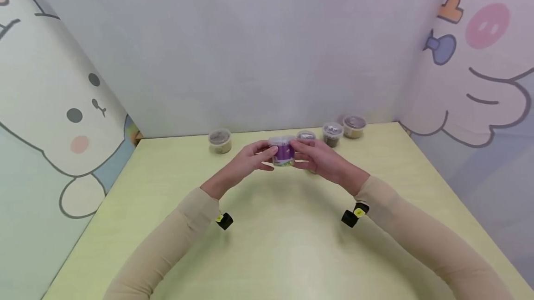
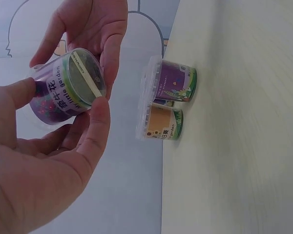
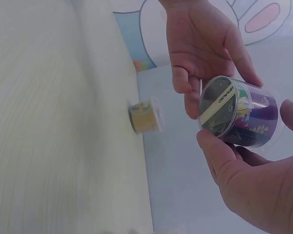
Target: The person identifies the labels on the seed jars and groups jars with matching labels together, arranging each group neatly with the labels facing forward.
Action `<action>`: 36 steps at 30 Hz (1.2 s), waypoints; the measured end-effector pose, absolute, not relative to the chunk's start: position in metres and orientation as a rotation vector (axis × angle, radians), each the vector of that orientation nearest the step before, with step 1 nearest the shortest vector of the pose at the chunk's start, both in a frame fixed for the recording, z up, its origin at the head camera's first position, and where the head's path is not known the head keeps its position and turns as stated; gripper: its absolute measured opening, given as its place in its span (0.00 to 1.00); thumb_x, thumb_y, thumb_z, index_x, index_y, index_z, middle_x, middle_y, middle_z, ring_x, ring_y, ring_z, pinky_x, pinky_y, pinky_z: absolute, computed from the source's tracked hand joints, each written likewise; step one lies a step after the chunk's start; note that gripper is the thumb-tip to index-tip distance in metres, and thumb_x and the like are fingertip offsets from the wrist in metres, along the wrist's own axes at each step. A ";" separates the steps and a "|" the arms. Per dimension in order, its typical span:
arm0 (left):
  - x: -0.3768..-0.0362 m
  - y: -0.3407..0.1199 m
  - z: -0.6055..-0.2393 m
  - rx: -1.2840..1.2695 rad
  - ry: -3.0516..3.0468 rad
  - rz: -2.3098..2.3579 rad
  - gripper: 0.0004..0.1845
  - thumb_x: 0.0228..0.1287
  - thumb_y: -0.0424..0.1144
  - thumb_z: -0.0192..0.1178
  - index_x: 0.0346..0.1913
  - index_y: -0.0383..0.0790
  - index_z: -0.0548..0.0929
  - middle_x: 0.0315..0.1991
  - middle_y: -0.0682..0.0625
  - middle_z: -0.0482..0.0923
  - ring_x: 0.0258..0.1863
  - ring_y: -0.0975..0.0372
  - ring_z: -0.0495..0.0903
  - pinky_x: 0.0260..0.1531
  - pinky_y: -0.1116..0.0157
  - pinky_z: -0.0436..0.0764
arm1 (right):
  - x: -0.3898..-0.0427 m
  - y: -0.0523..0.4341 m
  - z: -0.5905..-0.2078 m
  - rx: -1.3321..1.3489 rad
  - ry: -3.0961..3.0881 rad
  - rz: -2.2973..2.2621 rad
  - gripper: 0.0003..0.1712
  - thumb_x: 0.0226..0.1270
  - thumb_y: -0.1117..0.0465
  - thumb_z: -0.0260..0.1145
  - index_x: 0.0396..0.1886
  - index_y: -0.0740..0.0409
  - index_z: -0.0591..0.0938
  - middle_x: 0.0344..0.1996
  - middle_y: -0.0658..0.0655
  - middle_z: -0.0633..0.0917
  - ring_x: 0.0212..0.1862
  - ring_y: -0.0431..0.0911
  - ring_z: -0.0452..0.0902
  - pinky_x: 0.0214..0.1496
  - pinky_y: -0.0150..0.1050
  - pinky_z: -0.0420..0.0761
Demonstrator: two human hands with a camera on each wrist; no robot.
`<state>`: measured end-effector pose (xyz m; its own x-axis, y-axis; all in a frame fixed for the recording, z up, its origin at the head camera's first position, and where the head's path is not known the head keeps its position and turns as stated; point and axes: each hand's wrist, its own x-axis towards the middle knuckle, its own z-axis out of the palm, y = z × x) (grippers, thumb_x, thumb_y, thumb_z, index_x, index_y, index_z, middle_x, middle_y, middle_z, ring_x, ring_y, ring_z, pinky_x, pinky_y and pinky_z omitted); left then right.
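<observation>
A small clear plastic cup with a purple label (image 1: 283, 152) is held above the yellow-green table (image 1: 275, 239), near the far middle. My left hand (image 1: 263, 155) pinches its left side and my right hand (image 1: 301, 152) grips its right side. In the left wrist view, the left thumb (image 2: 96, 127) and fingers curl round the cup (image 2: 63, 92), whose dark bottom faces the camera, and the right hand (image 2: 95, 34) is behind it. The right wrist view shows the same cup (image 3: 240, 113) between the right thumb (image 3: 216, 152) and the left hand (image 3: 205, 46).
Several similar lidded cups stand along the far edge by the wall: one at left (image 1: 219, 141), one behind the hands (image 1: 306, 135), two at right (image 1: 332, 133) (image 1: 354, 126). The left wrist view shows a purple cup (image 2: 175, 83) and an orange cup (image 2: 163, 124). Cartoon-printed panels enclose the table.
</observation>
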<state>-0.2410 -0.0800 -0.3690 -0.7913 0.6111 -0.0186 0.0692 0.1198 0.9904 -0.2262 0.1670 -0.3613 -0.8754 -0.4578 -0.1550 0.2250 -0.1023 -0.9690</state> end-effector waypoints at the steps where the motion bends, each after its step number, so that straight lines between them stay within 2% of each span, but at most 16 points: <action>1: -0.241 -0.081 -0.369 0.655 1.984 1.715 0.28 0.77 0.52 0.56 0.69 0.36 0.70 0.60 0.41 0.76 0.57 0.48 0.78 0.55 0.55 0.82 | -0.227 0.166 -0.361 -0.258 1.722 -2.023 0.32 0.79 0.49 0.60 0.68 0.68 0.67 0.58 0.61 0.78 0.55 0.49 0.79 0.61 0.44 0.80; 5: -0.242 -0.083 -0.368 0.664 1.982 1.710 0.26 0.78 0.51 0.55 0.68 0.38 0.71 0.60 0.42 0.77 0.57 0.49 0.79 0.55 0.55 0.82 | -0.229 0.165 -0.361 -0.261 1.711 -2.012 0.33 0.79 0.49 0.59 0.70 0.68 0.66 0.60 0.63 0.76 0.58 0.51 0.79 0.63 0.48 0.78; 9: -0.244 -0.084 -0.370 0.682 1.960 1.713 0.27 0.78 0.51 0.55 0.69 0.37 0.70 0.60 0.41 0.76 0.59 0.46 0.77 0.56 0.55 0.81 | -0.229 0.163 -0.363 -0.252 1.714 -2.015 0.32 0.80 0.50 0.57 0.71 0.69 0.65 0.62 0.64 0.75 0.60 0.53 0.77 0.65 0.51 0.76; 20: -0.249 -0.086 -0.374 0.642 1.962 1.735 0.28 0.77 0.51 0.57 0.69 0.36 0.70 0.62 0.41 0.74 0.60 0.47 0.77 0.55 0.53 0.82 | -0.234 0.157 -0.367 -0.301 1.780 -1.975 0.35 0.81 0.48 0.56 0.73 0.68 0.63 0.63 0.64 0.73 0.57 0.50 0.76 0.67 0.54 0.74; 26: -0.249 -0.088 -0.377 0.633 1.960 1.731 0.28 0.77 0.52 0.56 0.69 0.37 0.70 0.62 0.42 0.74 0.59 0.49 0.77 0.55 0.54 0.82 | -0.233 0.154 -0.369 -0.283 1.762 -1.987 0.32 0.81 0.48 0.56 0.71 0.66 0.65 0.62 0.63 0.74 0.56 0.52 0.77 0.62 0.49 0.79; 30: -0.249 -0.090 -0.377 0.655 1.938 1.743 0.29 0.78 0.53 0.54 0.69 0.36 0.68 0.63 0.42 0.73 0.58 0.50 0.77 0.55 0.51 0.82 | -0.235 0.153 -0.368 -0.287 1.760 -1.983 0.31 0.81 0.49 0.56 0.70 0.68 0.67 0.61 0.63 0.75 0.56 0.52 0.77 0.62 0.47 0.79; 36: -0.250 -0.094 -0.377 0.615 1.932 1.780 0.32 0.77 0.59 0.52 0.69 0.37 0.68 0.61 0.40 0.73 0.59 0.43 0.75 0.54 0.53 0.83 | -0.239 0.152 -0.366 -0.267 1.706 -2.020 0.30 0.82 0.50 0.55 0.70 0.68 0.67 0.61 0.63 0.75 0.56 0.51 0.78 0.64 0.46 0.78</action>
